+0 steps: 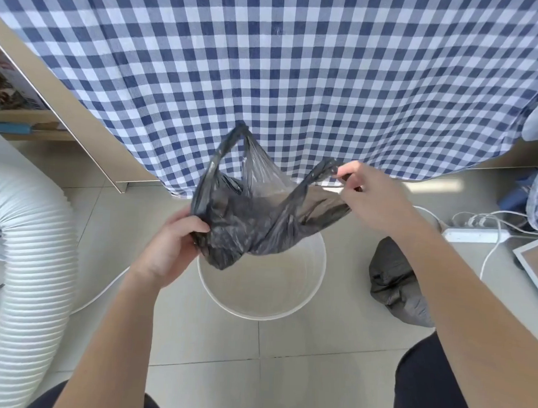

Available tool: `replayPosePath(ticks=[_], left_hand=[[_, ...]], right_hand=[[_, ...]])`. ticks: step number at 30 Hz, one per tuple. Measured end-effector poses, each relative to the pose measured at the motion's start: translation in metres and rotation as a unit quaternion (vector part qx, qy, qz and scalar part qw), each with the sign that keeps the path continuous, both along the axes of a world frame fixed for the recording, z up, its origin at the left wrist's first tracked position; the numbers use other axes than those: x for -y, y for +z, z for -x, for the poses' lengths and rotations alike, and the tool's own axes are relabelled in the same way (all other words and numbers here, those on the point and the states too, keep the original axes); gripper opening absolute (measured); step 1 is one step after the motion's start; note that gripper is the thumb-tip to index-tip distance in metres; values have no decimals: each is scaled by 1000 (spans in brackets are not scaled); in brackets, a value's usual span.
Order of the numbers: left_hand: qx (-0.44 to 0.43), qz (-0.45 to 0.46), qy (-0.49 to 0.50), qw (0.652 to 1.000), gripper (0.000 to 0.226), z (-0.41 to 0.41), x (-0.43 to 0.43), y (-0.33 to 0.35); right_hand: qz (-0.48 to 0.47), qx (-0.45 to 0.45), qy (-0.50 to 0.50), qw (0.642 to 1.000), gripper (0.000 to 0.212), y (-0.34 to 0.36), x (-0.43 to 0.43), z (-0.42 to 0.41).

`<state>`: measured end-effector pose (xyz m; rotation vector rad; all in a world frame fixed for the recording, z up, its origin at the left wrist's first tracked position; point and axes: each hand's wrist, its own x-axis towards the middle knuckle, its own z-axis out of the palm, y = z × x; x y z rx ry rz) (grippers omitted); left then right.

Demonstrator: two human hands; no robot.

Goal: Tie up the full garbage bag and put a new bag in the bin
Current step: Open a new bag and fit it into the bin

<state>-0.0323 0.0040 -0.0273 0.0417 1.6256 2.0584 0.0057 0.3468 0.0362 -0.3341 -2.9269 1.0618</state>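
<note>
Hands, left (168, 248) and right (375, 198), each pinch the new bag (254, 221), spreading its mouth over the bin (314, 287). Your full bag (394, 282) lies right, clear of the work.

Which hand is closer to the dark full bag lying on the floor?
Right. The right hand is above the dark full bag; the left hand is across the white round bin.

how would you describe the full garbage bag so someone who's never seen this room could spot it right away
Find the white round bin on the tiled floor below the blue checked cloth. The full garbage bag lies on the floor just right of it, under the person's right forearm. Unlike the thin empty bag held over the bin, it is a bulging dark lump nobody touches.
</note>
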Motion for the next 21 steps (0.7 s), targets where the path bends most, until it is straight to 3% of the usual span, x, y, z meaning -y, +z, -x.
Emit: replayPosePath(ticks=[2,5,7,10,11,13,16,19,21], left_hand=[[31,35,-67,997,49,-8,-8,7],[4,168,-112,979,34,-16,-26,11],[-25,197,-98,975,26,-18,-36,9],[-19,129,-48,990,23,-22,-52,11],[-16,99,-29,994,24,-24,-57,14],[1,39,11,999,23,-26,-65,20],[27,13,85,996,21,-22,-67,19],[-6,118,137,983,38,-12,-53,9],[-10,176,88,980,54,-10,-37,7]], right_hand=[[102,-34,-28,994,36,-5,7,-1],[118,-24,-6,993,38,-12,17,-1],[142,16,-19,990,38,-9,24,-2],[123,123,-28,984,65,-4,31,-5],[124,155,-22,980,67,-4,32,-6],[153,182,-13,971,49,-6,33,-7],[249,110,-29,962,26,-7,28,-5],[356,21,-38,934,26,6,18,0],[423,17,-21,906,28,13,14,1]])
